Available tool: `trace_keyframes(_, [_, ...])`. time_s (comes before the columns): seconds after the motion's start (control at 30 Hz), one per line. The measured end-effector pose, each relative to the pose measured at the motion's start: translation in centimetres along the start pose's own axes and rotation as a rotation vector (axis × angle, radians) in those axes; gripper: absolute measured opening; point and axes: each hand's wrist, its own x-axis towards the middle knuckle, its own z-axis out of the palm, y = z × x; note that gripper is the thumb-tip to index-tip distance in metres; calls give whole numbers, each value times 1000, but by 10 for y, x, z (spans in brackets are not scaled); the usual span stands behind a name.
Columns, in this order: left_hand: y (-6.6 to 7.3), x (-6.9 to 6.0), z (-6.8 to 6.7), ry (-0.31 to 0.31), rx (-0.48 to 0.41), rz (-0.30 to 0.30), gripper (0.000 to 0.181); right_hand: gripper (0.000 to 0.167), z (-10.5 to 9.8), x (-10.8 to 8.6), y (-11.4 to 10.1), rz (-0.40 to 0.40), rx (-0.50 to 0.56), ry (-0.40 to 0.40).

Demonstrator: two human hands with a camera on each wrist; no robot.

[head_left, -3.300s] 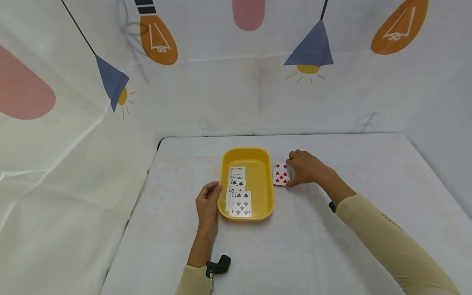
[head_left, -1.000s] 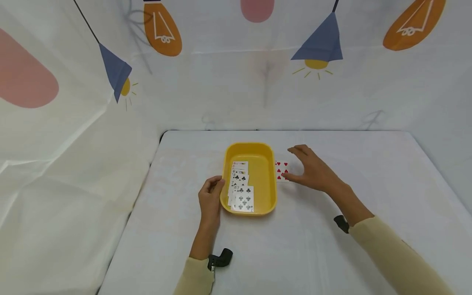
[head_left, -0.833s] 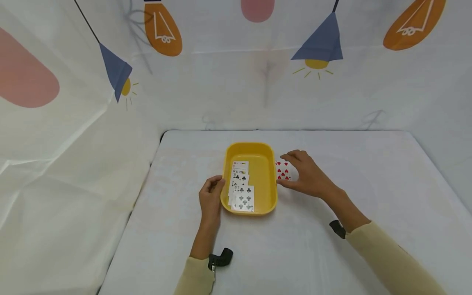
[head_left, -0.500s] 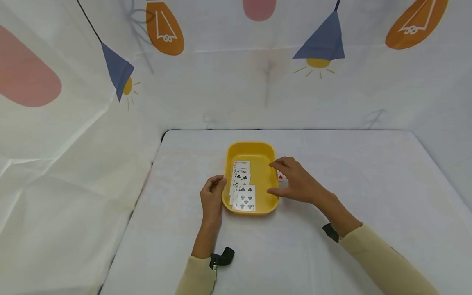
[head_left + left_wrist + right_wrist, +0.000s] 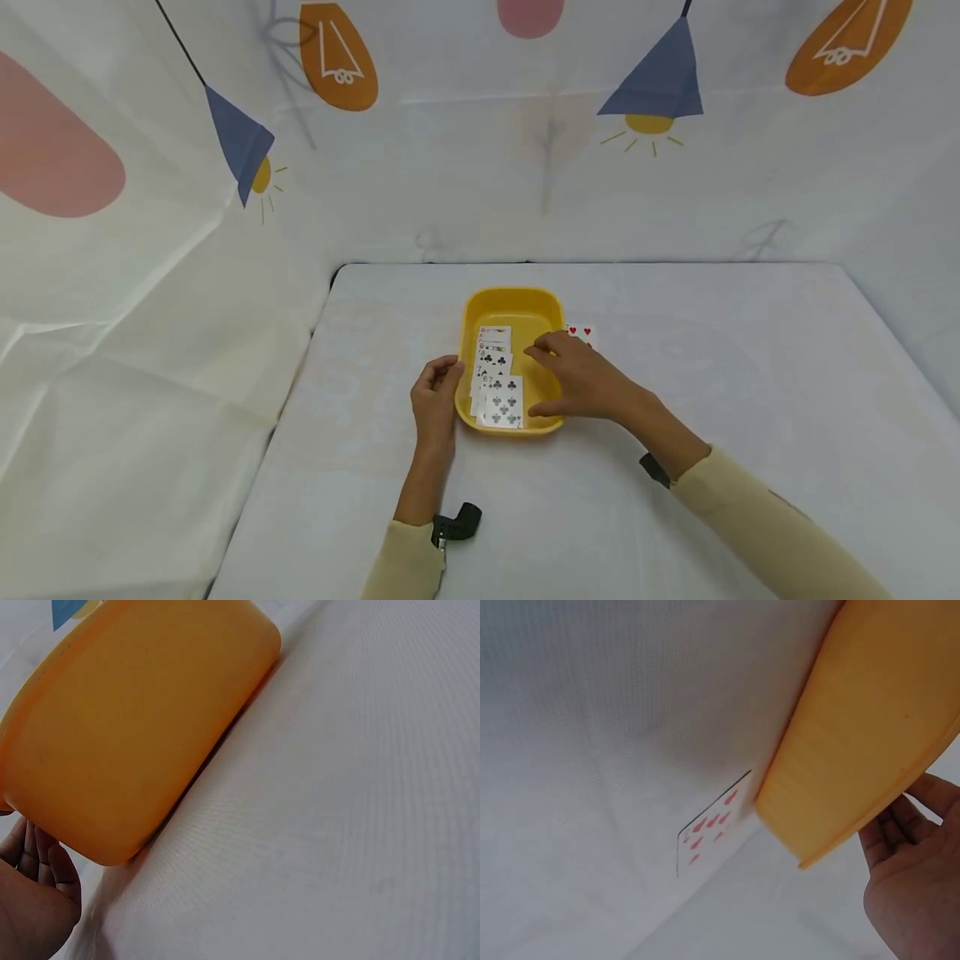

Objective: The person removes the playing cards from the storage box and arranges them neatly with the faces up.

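A yellow tray lies on the table, with several playing cards overlapping in a column along its left side. The nearest card in that column is a seven of clubs. My left hand holds the tray's left rim, thumb at the edge and fingers curled against the outside. Over the tray's right half, my right hand reaches in with thumb and fingers spread apart, nothing between them. A seven of hearts lies face up on the table just right of the tray, partly covered by my right hand in the head view.
The white-covered table extends around the tray. Behind it hangs a white backdrop printed with lamps and bulbs. A white fabric wall stands along the left edge.
My right hand has come away from the seven of hearts and moved left over the tray, fingers spread. The left hand has stayed at the tray's rim. The cards lie as before.
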Motion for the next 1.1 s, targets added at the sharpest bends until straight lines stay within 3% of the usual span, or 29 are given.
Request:
trace_keyframes(0.37, [-1,1,2,14,6,-11,24,85,9,12,-12,-19,-79,-92])
trace_keyframes(0.6, [-31,18,-1,19,-22,34,25,81,11,19,-17,-25,-145,-158])
trace_keyframes(0.8, [-32,17,7,-8,-8,28,24,78,11,15,-17,-10,-227,-183])
trace_keyframes(1.1, [-32,15,15,-44,-20,36,24,80,12,9,-17,60,-250,-192])
